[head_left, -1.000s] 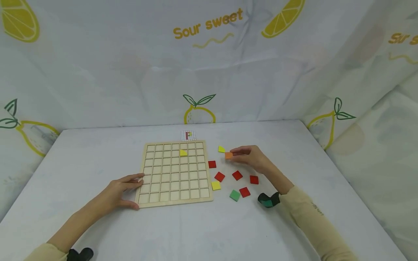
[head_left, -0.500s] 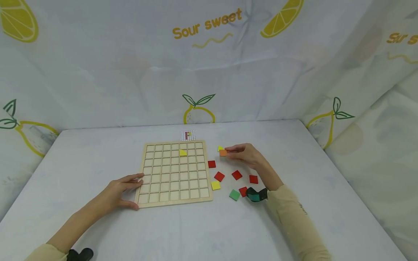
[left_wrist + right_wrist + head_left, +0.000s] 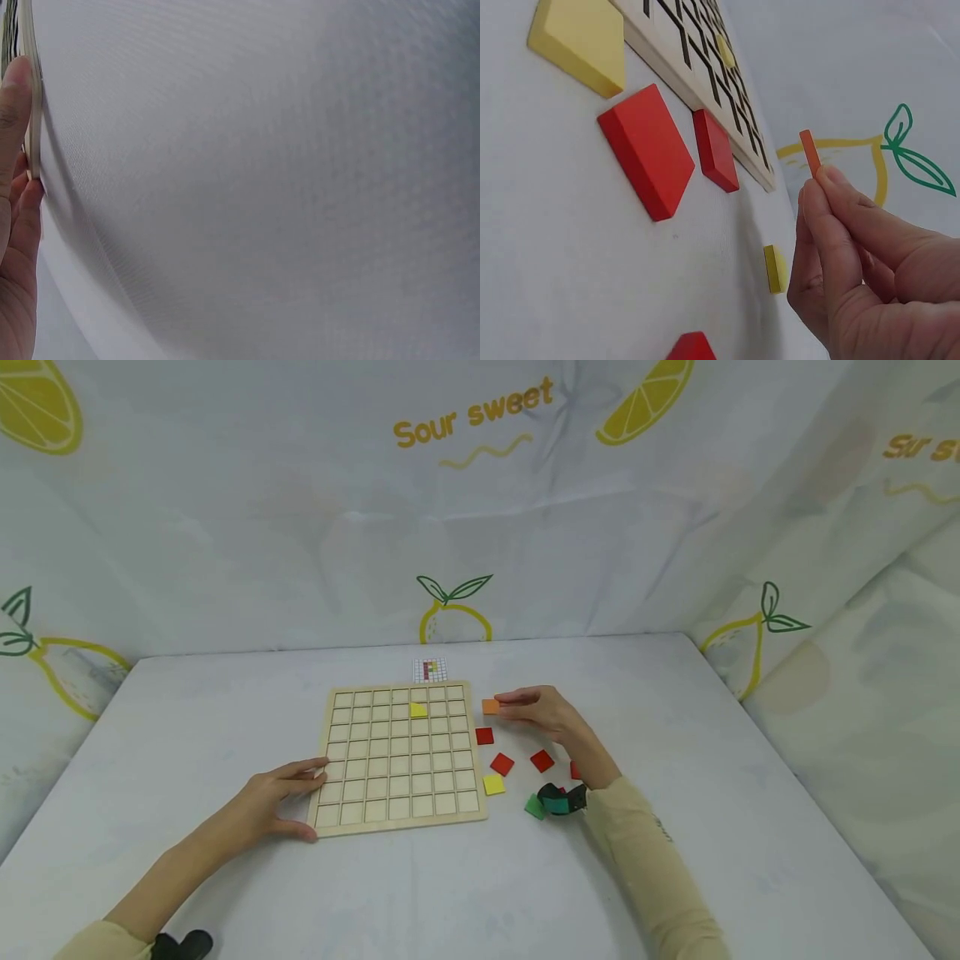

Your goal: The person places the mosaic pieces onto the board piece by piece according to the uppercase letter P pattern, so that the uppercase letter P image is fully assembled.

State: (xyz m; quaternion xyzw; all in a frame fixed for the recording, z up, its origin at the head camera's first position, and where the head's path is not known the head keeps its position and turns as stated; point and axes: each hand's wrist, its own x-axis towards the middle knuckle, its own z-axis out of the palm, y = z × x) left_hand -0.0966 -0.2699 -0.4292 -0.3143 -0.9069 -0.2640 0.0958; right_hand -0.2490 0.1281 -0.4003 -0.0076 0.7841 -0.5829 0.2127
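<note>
In the head view my left hand rests at the left edge of a pale wooden grid board. Its fingertips touch the rim, and the thumb lies by the near left corner. In the left wrist view the thumb lies against the board's edge. To the right of the board, my right hand pinches an orange square tile between thumb and fingers, held above the table. The right wrist view shows this orange tile nearly edge-on. One yellow tile sits in the grid's upper part.
Several red tiles, such as one red tile beside the board, lie loose on the white cloth. A yellow tile and a green tile lie nearer me. Behind the board is a small pattern card.
My right hand has carried the orange tile leftward toward the board, and now covers the far yellow tile in the head view. My left hand stays at the board's edge.
</note>
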